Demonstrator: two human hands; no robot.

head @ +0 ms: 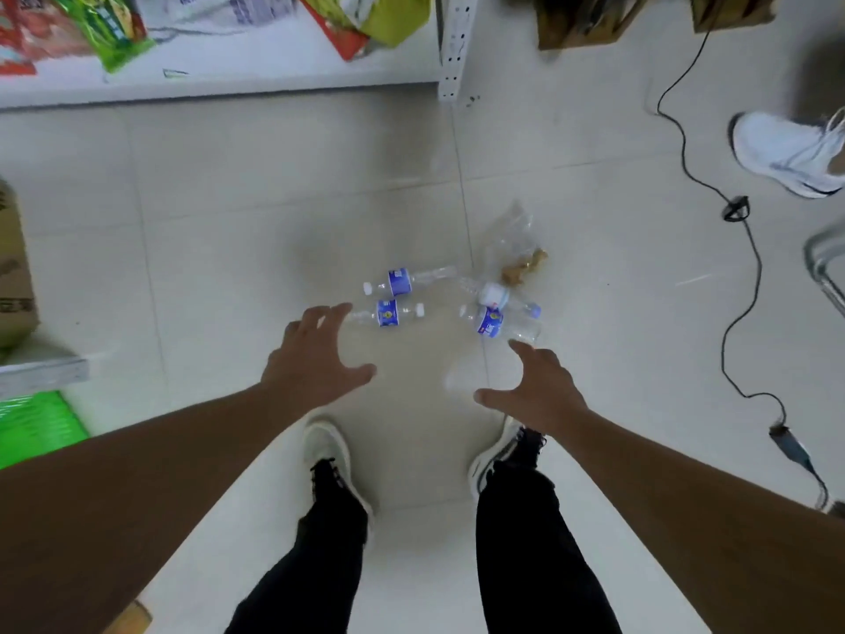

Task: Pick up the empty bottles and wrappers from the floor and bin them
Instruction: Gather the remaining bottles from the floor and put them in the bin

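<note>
Several empty clear bottles with blue labels lie on the pale tiled floor. One bottle [402, 281] lies farthest, a second bottle [387, 313] just below it, and a third bottle [500, 321] to the right. Another bottle with a white label [494, 294] crosses above the third. A clear crumpled wrapper [516, 247] with brown bits lies behind them. My left hand [315, 359] hovers open, fingertips close to the second bottle's base. My right hand [535, 386] is open too, fingers just short of the third bottle. Both hands hold nothing.
A white shelf [219, 84] with snack packets runs along the top. A cardboard box [13, 267] and a green packet [36, 427] sit at the left. A black cable [731, 313] snakes down the right, near another person's white shoe [786, 153]. My own feet stand below.
</note>
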